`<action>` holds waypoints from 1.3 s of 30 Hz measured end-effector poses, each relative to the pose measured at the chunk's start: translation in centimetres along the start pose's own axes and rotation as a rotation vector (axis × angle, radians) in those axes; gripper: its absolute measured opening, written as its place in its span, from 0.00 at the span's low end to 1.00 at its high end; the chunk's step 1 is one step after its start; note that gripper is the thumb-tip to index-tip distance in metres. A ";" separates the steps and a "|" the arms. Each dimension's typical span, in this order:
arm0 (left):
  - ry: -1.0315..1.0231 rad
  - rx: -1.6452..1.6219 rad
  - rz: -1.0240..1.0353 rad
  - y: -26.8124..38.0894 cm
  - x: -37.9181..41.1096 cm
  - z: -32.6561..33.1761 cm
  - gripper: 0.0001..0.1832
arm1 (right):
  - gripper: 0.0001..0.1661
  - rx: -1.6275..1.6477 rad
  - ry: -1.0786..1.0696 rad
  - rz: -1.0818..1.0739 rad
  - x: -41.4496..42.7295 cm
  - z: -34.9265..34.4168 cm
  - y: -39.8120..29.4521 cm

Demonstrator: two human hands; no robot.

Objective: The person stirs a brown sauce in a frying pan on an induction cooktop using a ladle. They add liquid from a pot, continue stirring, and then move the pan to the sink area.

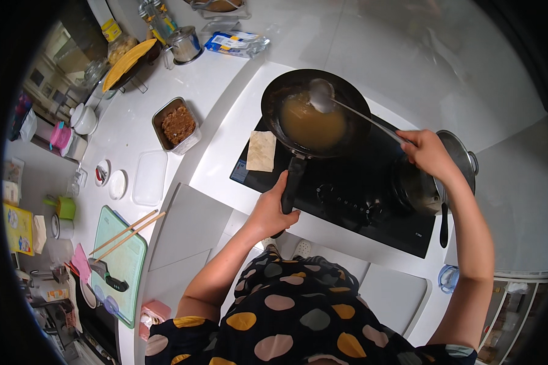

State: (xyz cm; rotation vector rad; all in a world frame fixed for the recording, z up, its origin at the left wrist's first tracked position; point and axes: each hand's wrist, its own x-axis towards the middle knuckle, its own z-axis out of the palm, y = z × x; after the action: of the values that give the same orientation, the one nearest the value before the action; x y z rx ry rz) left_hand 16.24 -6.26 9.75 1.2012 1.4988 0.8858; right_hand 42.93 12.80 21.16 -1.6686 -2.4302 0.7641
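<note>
My left hand grips the black handle of a dark frying pan, which stands over the rear left of a black glass cooktop. Murky yellow-brown liquid covers part of the pan's bottom. In my right hand is the thin handle of a metal ladle. Its bowl is over the far side of the pan, at or just above the liquid; the exact contact is unclear. A folded beige paper towel lies on the cooktop, left of the pan.
A metal pot stands at right, partly behind my right forearm. On the left counter are a metal container of brown minced food, a clear lid and a green cutting board bearing chopsticks and a black-handled knife.
</note>
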 end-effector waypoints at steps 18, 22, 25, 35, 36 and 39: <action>-0.038 0.159 0.125 -1.5 0.7 -3.4 0.44 | 0.19 -0.012 0.034 0.017 4.5 0.0 2.0; -0.073 0.146 0.018 -0.6 0.4 -3.6 0.45 | 0.19 -0.063 -0.016 -0.011 6.7 -2.0 3.7; -0.051 0.195 0.079 -1.2 0.7 -3.5 0.46 | 0.18 -0.118 -0.023 -0.076 8.6 -1.7 4.2; -0.053 0.219 0.084 -1.1 0.7 -3.5 0.46 | 0.17 -0.545 0.054 -0.398 12.6 -4.9 1.9; -0.049 0.226 0.086 -1.3 0.7 -3.5 0.46 | 0.17 -0.542 0.038 -0.401 12.4 -5.1 0.3; -0.052 0.217 0.079 -1.1 0.8 -3.3 0.46 | 0.16 -0.606 0.070 -0.501 12.6 -5.5 -0.2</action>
State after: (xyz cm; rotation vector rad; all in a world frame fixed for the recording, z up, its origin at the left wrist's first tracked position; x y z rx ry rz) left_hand 12.75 -5.62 9.32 1.4389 1.5437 0.7510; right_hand 39.67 25.94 23.55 -1.0668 -3.0141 -0.1096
